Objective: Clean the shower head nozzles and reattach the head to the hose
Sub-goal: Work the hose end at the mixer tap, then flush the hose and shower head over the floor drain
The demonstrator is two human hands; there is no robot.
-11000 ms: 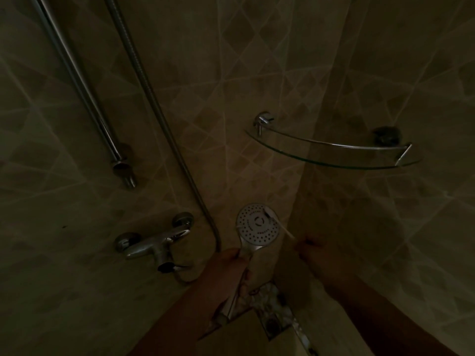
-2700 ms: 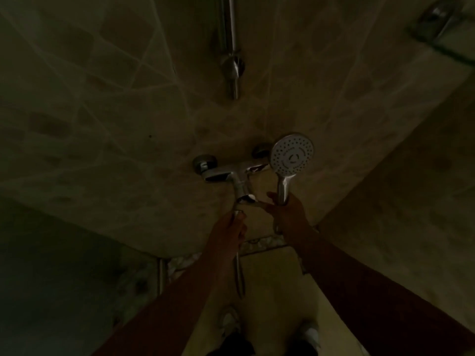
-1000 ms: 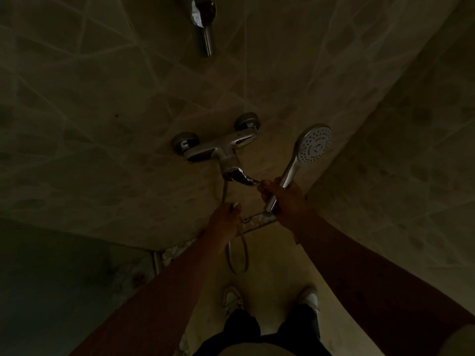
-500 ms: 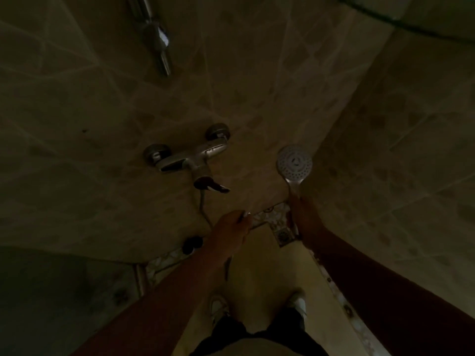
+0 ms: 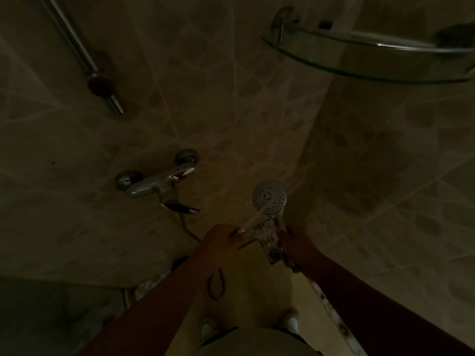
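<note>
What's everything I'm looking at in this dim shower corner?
Shower head: one, silver, nozzle face toward camera, low centre-right.
Hose: one, metal, running down from the tap and looping near the floor.
Mixer tap: one, chrome, on wall, centre-left.
Rail: one, chrome, upper left.
Corner shelf: one, glass with a chrome rail, upper right.
Shoes: two, pale, bottom.
Left hand: holds hose end.
Right hand: grips shower-head handle.

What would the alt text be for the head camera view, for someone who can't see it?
In a dim tiled shower corner, the right hand holds a shower head by its handle, face toward the camera, while the left hand brings the hose end up beside it. A wall mixer tap sits to the left, a glass corner shelf above.
</note>
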